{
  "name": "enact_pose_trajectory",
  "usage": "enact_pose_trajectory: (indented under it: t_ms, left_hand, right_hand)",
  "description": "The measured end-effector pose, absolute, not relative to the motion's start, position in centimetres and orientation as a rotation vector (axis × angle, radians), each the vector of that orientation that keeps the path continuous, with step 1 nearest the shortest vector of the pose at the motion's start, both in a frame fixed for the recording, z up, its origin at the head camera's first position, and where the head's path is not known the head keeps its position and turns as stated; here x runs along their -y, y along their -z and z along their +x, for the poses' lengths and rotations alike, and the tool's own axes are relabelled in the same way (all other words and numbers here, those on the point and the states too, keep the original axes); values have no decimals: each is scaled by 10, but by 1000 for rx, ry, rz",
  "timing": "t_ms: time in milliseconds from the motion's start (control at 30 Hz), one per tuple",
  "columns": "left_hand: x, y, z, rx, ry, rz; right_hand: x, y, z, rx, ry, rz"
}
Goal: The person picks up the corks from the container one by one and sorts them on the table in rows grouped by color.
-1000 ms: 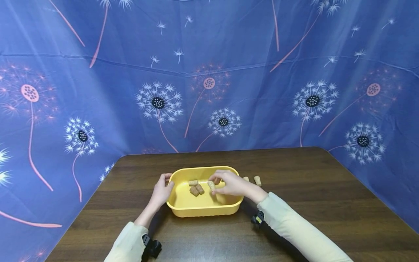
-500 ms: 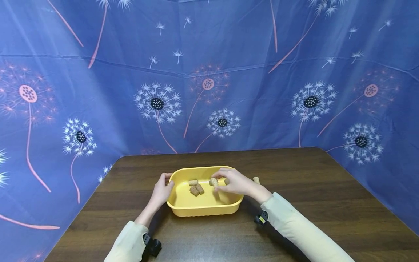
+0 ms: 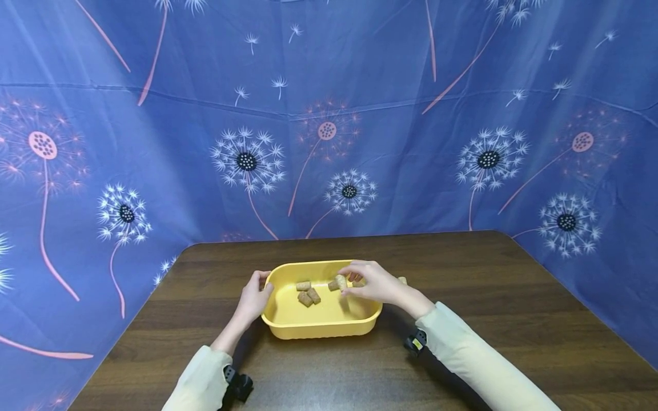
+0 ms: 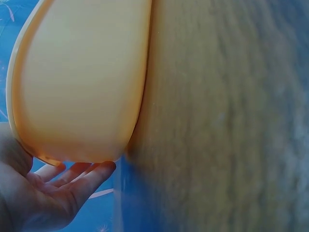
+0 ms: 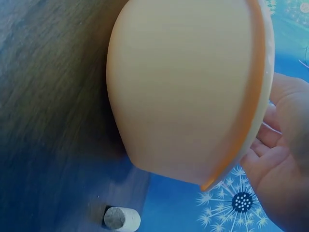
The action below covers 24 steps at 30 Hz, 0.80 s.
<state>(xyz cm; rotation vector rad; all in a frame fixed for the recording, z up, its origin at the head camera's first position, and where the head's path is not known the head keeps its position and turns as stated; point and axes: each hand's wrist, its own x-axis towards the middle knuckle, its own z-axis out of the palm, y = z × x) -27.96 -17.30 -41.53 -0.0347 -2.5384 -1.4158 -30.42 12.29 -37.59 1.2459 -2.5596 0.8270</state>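
Observation:
In the head view my left hand (image 3: pixel 254 297) grips the left end of a yellow plastic tub (image 3: pixel 321 330). The left wrist view has its thumb over the rim and the fingers against the outer wall of the tub (image 4: pixel 87 87). My right hand (image 3: pixel 377 283) is over the tub's right end, pinching a pale wine cork (image 3: pixel 341 282) between thumb and fingers. Behind that cork lies another cork (image 3: pixel 333 285), and one more cork (image 3: pixel 358 283) is partly covered by the fingers. Left of these, a light cork (image 3: pixel 303 285) lies near two browner corks (image 3: pixel 305 299).
The dark wooden table (image 3: pixel 462 319) extends on all sides of the tub. Outside the tub, a cork (image 3: pixel 403 280) lies on the table behind my right wrist; the right wrist view also has a cork (image 5: pixel 123 219). A blue dandelion-print cloth (image 3: pixel 411 171) hangs behind the table.
My right hand has moved slightly right and up within the tub, carrying the pinched cork. A cork behind the pinched one has come into sight. The left hand and tub stay put.

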Motion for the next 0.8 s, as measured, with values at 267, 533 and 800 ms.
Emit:
enact_pose_trajectory:
  t_ms: [267,533,800]
  left_hand:
    - [173,416,-282,2544,1404,-37]
    - [173,416,-283,2545,1404,-34]
    - [173,415,-281,2543,1405,-26]
  right_hand:
    - [-130,378,-304,2454,-783,1229]
    - [-142,376,-305,2469,-828,1213]
    - [-157,378,-308,2409,-845,1201]
